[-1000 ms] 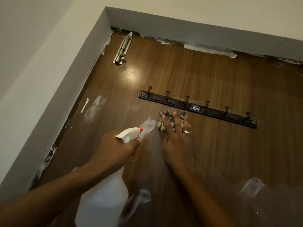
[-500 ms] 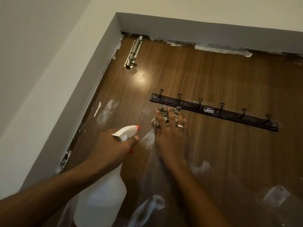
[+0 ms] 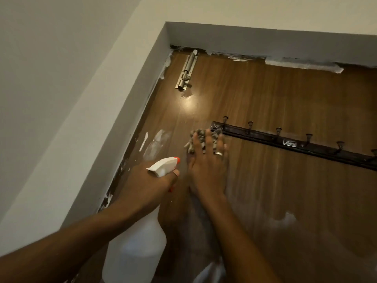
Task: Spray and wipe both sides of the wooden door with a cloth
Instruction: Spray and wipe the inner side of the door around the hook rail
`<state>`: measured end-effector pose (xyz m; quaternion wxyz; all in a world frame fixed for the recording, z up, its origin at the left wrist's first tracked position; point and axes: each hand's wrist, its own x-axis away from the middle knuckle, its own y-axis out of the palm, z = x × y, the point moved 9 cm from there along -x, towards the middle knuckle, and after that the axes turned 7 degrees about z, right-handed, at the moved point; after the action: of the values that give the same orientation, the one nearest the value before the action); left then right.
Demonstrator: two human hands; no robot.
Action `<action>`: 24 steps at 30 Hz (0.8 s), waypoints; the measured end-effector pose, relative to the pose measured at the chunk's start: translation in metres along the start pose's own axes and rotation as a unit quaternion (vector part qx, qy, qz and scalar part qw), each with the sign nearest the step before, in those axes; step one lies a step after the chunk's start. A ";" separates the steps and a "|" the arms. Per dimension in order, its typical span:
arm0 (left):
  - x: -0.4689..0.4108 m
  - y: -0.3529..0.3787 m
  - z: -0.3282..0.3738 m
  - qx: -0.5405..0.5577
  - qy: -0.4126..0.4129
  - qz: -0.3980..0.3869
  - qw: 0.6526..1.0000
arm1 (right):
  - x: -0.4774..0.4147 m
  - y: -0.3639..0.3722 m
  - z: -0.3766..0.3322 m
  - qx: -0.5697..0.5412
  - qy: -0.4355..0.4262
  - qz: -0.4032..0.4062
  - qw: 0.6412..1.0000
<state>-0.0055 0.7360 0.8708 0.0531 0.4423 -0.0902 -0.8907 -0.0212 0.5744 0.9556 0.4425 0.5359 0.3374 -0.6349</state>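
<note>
The brown wooden door (image 3: pixel 275 103) fills the right of the head view, shut in its frame. My right hand (image 3: pixel 207 168) lies flat with straight fingers on a grey patterned cloth (image 3: pixel 196 137), pressing it against the door just left of the hook rail's end. My left hand (image 3: pixel 149 184) grips the neck of a white spray bottle (image 3: pixel 134 246); its white head with an orange nozzle tip (image 3: pixel 163 165) points toward the door. Most of the cloth is hidden under my fingers.
A dark hook rail (image 3: pixel 295 142) with several hooks crosses the door. A metal slide bolt (image 3: pixel 186 73) sits near the top left corner. White smears (image 3: pixel 158 142) mark the door left of the cloth. The grey door frame (image 3: pixel 114 139) and pale wall lie to the left.
My right hand has slid the cloth up and left along the door to the rail's left end. The left hand with the bottle has kept its place beside it.
</note>
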 end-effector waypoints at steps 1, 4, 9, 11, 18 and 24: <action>-0.002 -0.004 -0.003 0.000 -0.001 0.001 1.000 | 0.011 0.005 -0.012 0.006 -0.042 -0.010 0.999; -0.014 -0.018 -0.009 0.019 0.007 -0.005 1.000 | 0.042 0.007 -0.011 0.006 -0.098 -0.018 0.995; -0.036 -0.045 -0.031 0.013 0.019 -0.024 0.999 | 0.012 -0.009 0.019 0.037 0.095 0.038 0.994; -0.045 -0.056 -0.039 0.013 0.013 -0.021 1.000 | -0.015 0.003 -0.012 0.031 0.101 0.025 0.994; -0.064 -0.084 -0.061 0.008 0.001 -0.017 1.000 | 0.001 0.021 -0.049 0.000 0.002 -0.027 1.000; -0.070 -0.095 -0.066 0.025 0.001 -0.024 0.999 | -0.041 0.018 -0.044 0.032 0.124 0.029 0.991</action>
<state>0.0885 0.8339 0.8665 0.0208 0.4460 -0.1018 -0.8890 0.0134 0.6156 0.9874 0.3979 0.6342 0.3532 -0.5610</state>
